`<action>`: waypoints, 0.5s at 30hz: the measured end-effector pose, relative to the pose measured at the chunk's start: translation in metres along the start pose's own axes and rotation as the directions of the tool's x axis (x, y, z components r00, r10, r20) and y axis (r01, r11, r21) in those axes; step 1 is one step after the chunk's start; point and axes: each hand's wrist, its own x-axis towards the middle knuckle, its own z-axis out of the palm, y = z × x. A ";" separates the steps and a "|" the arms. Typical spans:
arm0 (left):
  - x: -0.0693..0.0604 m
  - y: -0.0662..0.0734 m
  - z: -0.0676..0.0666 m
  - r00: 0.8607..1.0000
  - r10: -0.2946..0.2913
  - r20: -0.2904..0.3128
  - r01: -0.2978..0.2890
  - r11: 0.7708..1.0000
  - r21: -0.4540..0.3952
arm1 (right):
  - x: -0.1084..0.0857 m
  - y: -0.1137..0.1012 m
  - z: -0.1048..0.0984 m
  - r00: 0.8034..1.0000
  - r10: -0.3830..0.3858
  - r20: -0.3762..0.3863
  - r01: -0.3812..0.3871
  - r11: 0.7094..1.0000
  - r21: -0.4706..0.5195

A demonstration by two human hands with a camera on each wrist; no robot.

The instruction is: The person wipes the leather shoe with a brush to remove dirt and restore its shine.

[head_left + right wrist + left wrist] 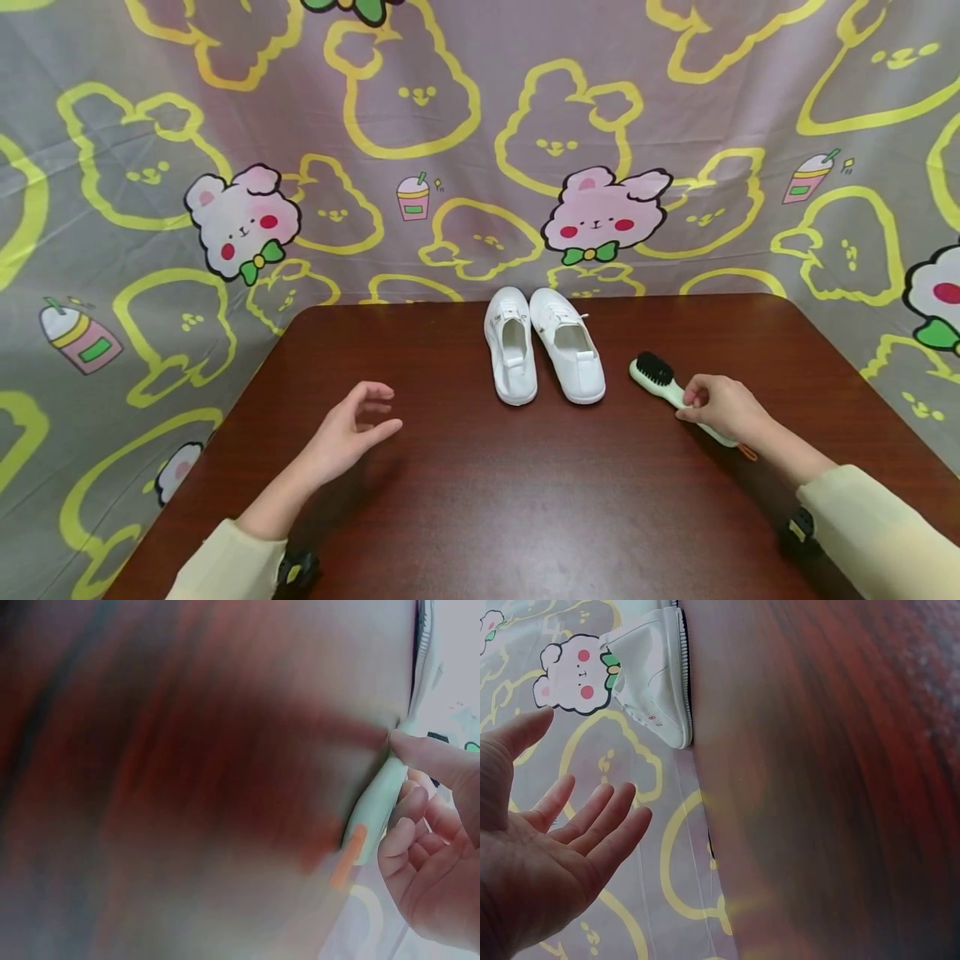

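Note:
My right hand [723, 406] pinches the handle of a pale green shoe brush [672, 392] on the right side of the table. Its black bristles point up at the far end, and an orange loop hangs at the near end. In the right wrist view, my thumb and curled fingers lie on either side of the brush handle [373, 806]. My left hand [345, 437] hovers above the left part of the table, fingers relaxed and apart, holding nothing. Between the hands, toward the back, stand two white shoes, the left one [507, 300] and the right one [585, 383], heels toward me.
The dark brown wooden table [465, 500] has rounded back corners. A grey curtain [465, 75] with yellow outlines and cartoon animals hangs behind it and along both sides. The shoes' toes lie close to the table's back edge.

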 end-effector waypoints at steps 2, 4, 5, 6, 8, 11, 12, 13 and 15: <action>-0.001 -0.001 0.000 1.000 0.001 -0.001 -0.001 1.000 0.002 | 0.002 -0.001 0.000 1.000 -0.007 0.007 0.007 1.000 0.008; -0.001 -0.001 -0.001 1.000 0.000 -0.001 0.000 1.000 0.002 | 0.003 -0.003 -0.001 1.000 0.008 0.020 -0.008 0.999 0.031; -0.001 -0.001 -0.001 1.000 0.001 0.002 -0.001 1.000 -0.001 | 0.004 -0.004 -0.002 0.999 0.020 0.027 -0.021 0.998 0.051; -0.001 -0.001 0.000 1.000 0.000 0.006 0.000 1.000 -0.003 | 0.004 -0.005 -0.002 0.999 0.033 0.034 -0.036 0.997 0.070; 0.000 0.000 0.000 1.000 0.000 0.015 0.000 1.000 0.000 | 0.003 -0.008 -0.006 0.997 0.067 0.038 -0.070 0.992 0.105; 0.001 0.004 -0.001 1.000 0.007 0.024 -0.009 0.998 0.056 | -0.001 -0.017 -0.016 0.996 0.090 0.005 -0.090 0.988 0.127; 0.001 0.007 -0.001 1.000 0.011 0.022 -0.013 0.995 0.098 | -0.004 -0.021 -0.020 0.996 0.086 -0.017 -0.083 0.989 0.124; 0.001 0.011 -0.002 1.000 0.020 0.021 -0.023 0.988 0.151 | -0.006 -0.025 -0.025 0.996 0.075 -0.046 -0.070 0.991 0.113; 0.002 0.019 -0.003 0.999 0.044 0.016 -0.047 0.962 0.270 | -0.012 -0.034 -0.033 0.993 0.039 -0.113 -0.029 0.996 0.085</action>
